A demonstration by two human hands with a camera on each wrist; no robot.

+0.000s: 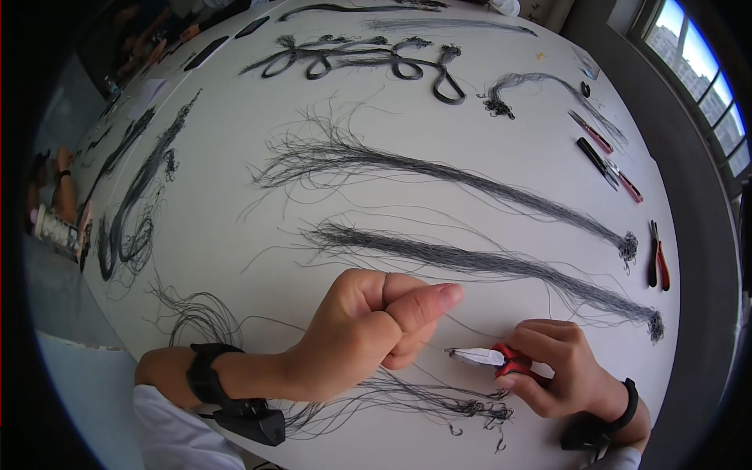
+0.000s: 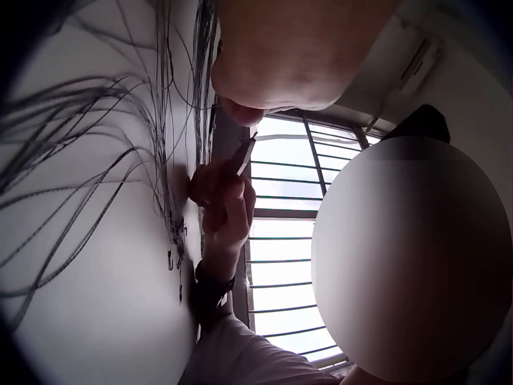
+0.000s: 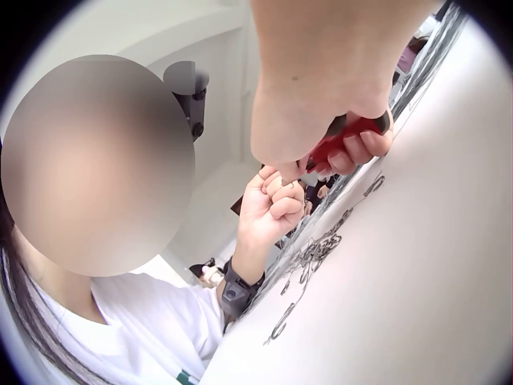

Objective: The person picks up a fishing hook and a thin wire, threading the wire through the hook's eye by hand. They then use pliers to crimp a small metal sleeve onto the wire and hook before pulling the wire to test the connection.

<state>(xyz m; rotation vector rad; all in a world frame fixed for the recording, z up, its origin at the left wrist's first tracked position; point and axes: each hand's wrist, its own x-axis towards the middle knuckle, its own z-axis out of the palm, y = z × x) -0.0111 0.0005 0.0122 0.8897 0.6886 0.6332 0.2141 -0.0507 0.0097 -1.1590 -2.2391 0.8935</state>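
Observation:
My left hand (image 1: pixel 395 317) is curled into a fist over the white table (image 1: pixel 235 235), its thumb pressed along the index finger and seemingly pinching a thin dark line. Just to its right, my right hand (image 1: pixel 548 368) grips red-handled pliers (image 1: pixel 492 358) whose metal nose points left toward the left hand. A tangle of dark lines with small hooks (image 1: pixel 470 409) lies just in front of both hands. In the right wrist view the red pliers handle (image 3: pixel 346 135) shows under my fingers, with the left hand (image 3: pixel 276 204) beyond it and hooks (image 3: pixel 313 257) below.
Two long bundles of dark line (image 1: pixel 486 262) (image 1: pixel 439 168) stretch across the table beyond my hands. Looped bundles (image 1: pixel 368 59) lie farther back, and more at the left (image 1: pixel 129 211). Spare pliers (image 1: pixel 658 262) and cutters (image 1: pixel 603 160) lie near the right edge.

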